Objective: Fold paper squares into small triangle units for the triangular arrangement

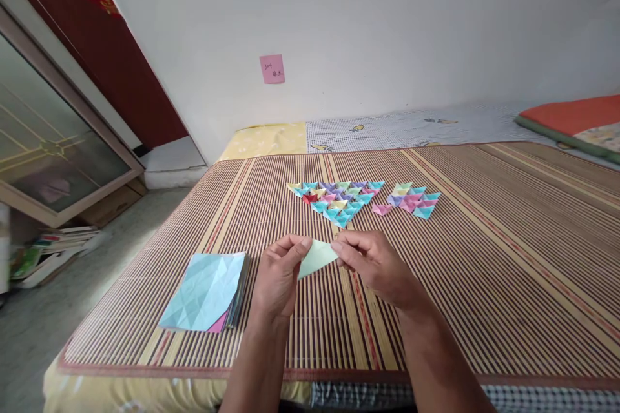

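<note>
Between my two hands is a pale green piece of folded paper point(316, 258), roughly triangular, held above the striped mat. My left hand point(281, 271) pinches its left side between thumb and fingers. At the right tip, the thumb and fingers of my right hand point(375, 264) close on the paper. Beyond my hands lies a triangle-shaped arrangement of small folded paper pieces point(339, 197) in blue, pink, purple, yellow and red. A smaller cluster of similar folded pieces point(414, 199) sits to its right, with a single pink folded piece point(382, 209) beside it.
A stack of creased paper sheets point(206, 290), light blue on top, lies left of my left hand. The bamboo mat point(484, 284) covers the bed. A pink note point(272, 69) is stuck on the white wall. Folded orange bedding point(576, 117) rests at the far right.
</note>
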Demonstrator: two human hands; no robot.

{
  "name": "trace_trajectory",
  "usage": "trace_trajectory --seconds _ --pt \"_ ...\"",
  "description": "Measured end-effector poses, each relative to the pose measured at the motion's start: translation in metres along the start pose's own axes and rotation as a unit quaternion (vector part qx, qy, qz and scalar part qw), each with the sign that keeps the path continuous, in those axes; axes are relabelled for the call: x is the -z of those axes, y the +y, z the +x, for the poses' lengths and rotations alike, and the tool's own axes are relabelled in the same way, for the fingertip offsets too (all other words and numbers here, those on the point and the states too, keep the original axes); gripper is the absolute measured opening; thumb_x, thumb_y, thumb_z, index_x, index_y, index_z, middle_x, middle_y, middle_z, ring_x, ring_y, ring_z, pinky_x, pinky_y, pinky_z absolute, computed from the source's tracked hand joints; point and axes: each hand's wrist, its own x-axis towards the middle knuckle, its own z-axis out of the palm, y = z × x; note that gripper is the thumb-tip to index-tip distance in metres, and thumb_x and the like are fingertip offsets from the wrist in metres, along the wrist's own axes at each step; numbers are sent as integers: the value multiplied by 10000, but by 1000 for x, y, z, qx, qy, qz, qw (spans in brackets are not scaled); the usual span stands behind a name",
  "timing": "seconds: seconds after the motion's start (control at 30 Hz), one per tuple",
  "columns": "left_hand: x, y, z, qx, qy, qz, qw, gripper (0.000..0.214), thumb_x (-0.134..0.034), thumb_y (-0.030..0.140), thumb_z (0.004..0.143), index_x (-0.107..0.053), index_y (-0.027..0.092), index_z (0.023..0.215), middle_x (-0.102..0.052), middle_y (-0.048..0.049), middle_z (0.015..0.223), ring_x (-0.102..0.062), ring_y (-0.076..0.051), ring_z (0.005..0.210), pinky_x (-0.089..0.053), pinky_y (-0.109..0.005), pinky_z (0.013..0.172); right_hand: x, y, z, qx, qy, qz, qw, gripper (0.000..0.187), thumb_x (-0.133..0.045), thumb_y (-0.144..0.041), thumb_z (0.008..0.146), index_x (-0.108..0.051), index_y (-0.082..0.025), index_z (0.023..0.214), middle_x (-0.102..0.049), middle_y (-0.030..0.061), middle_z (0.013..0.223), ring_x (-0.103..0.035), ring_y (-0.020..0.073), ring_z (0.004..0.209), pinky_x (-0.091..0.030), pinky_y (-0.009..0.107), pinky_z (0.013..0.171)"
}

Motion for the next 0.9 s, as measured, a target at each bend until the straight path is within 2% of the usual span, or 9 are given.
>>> trace_trajectory --seconds 0.13,0.23,0.3,0.43,0.67,0.77,0.9 --pt "-2 -4 4 34 50 -92 994 235 -951 197 608 -734 116 646 -671 2 588 -592 -101 563 -499 -200 566 2 3 1 3 81 49 996 377 -586 -376 1028 -596 -202 693 -522 -31 640 -480 122 606 -379 286 584" --pt "-6 -5 7 78 116 -144 980 121 -821 83 766 -731 107 688 -711 -21 664 -643 -113 590 -525 -209 561 0 4 2 -11 71 90 993 212 -667 -364 979 -680 -209 835 -591 -18 731 -538 133 677 -425 282 626" --pt "-9 -5 7 120 129 -171 969 154 -694 60 890 -729 95 744 -732 -47 714 -663 -117 597 -540 -221 568 -4 5 4 -20 56 106 993 110 -734 -326 924 -719 -218 941 -646 -8 807 -581 141 732 -460 286 671" --pt "-15 -5 5 176 95 -220 955 227 -520 71 1012 -727 74 919 -763 -101 800 -710 -137 654 -567 -234 609 -13 4 6 -23 53 126 990 96 -776 -279 866 -733 -214 922 -663 -9 811 -591 141 738 -483 288 696" --pt "-19 -11 3 204 48 -277 938 278 -537 45 990 -702 130 1198 -771 -79 851 -728 -138 690 -571 -218 641 -13 5 6 -24 74 129 989 178 -830 -336 832 -723 -205 887 -644 -16 775 -572 138 709 -488 283 684" --pt "-20 -12 3 206 45 -280 937 287 -569 51 981 -708 134 1218 -778 -84 884 -720 -129 689 -573 -208 659 -12 5 6 -23 80 124 989 186 -827 -352 840 -725 -205 889 -652 -10 777 -586 146 717 -496 289 684" --pt "-23 -10 2 215 54 -279 934 220 -543 83 1017 -732 125 1122 -732 -41 765 -649 -88 556 -554 -177 582 -12 4 6 -20 89 134 987 194 -823 -363 844 -715 -204 871 -651 -11 755 -599 147 704 -501 286 670"
